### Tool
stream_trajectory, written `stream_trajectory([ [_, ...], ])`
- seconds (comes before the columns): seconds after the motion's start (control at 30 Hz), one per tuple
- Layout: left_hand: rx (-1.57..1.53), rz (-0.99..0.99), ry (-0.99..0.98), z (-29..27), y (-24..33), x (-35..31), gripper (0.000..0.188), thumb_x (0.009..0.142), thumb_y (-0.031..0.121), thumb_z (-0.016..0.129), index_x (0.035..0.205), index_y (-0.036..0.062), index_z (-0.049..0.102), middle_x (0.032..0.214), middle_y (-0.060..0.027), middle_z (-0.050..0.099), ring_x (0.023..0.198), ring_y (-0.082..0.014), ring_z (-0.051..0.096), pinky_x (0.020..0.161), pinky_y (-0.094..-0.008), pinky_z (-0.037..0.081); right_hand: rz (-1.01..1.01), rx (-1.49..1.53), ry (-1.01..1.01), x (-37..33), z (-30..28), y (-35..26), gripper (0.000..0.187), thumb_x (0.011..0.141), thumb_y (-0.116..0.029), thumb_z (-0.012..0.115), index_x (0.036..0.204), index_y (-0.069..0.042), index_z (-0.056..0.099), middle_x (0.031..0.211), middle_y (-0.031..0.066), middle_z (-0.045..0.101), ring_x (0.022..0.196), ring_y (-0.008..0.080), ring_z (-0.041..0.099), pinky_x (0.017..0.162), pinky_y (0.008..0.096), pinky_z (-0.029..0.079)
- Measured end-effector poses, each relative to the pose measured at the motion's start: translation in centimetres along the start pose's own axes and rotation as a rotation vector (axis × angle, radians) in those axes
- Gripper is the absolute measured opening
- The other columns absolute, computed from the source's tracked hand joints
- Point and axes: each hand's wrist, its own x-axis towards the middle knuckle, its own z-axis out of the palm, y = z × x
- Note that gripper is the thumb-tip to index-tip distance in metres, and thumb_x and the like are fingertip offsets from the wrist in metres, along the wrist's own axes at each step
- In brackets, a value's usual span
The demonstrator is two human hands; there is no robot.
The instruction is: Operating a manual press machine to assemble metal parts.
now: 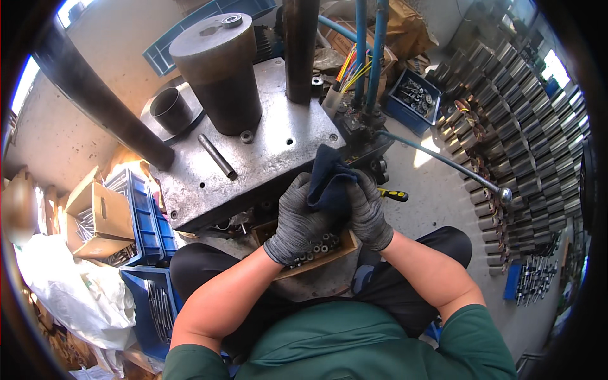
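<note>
"What was the largest thing around the fingers?"

"The steel plate point(272, 145), spread beyond them and mostly to their left. A thick metal cylinder point(221, 82) stood on it, farther from the fingertips."

"And below them?"

"A wooden box point(323, 261), under and just behind the left fingers."

"Where was the dark blue cloth point(330, 180), and how did it point?"

"Bunched between the two sets of fingers. Its long axis ran forward, away from the wrists, with the far end past the fingertips and tipped slightly left."

"How were the hands posed?"

"Both were gloved in grey, wrists slanting inward. The left hand point(294, 225) curled its fingers against the cloth's left side; the right hand point(370, 215) gripped its right side, some fingertips hidden. I couldn't tell if the cloth wrapped anything."

"Anything smaller?"

"A short tube point(216, 156) on the plate, ahead-left of the left fingers; a yellow-and-black tool handle point(397, 195) just right of the right fingers; small metal rings point(324, 247) in the box beneath."
</note>
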Motion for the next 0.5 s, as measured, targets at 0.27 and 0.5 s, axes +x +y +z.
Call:
stream_trajectory([
  [0.27,-0.213,0.200,-0.129,-3.1,2.9,0.9,0.034,0.084,0.001,0.086,0.115,0.0049,0.073,0.124,-0.0099,0.068,0.115,-0.0199,0.067,0.102,-0.0343,0.054,0.187,-0.133,-0.111,0.9,-0.6,0.6,0.044,0.108,-0.035,0.069,0.139,-0.005,0.063,0.141,0.0062,0.066,0.128,0.0179,0.062,0.112,0.0363,0.050],
  [0.5,0.415,0.274,0.009,-2.0,0.2,1.7,0.036,0.082,0.003,0.085,0.115,0.0054,0.072,0.115,-0.0118,0.066,0.111,-0.0258,0.067,0.100,-0.0368,0.055,0.391,0.600,-0.085,1.2,1.0,-3.7,0.071,0.109,-0.062,0.050,0.154,-0.006,0.057,0.150,0.0094,0.063,0.138,0.0204,0.058,0.122,0.0402,0.042],
])
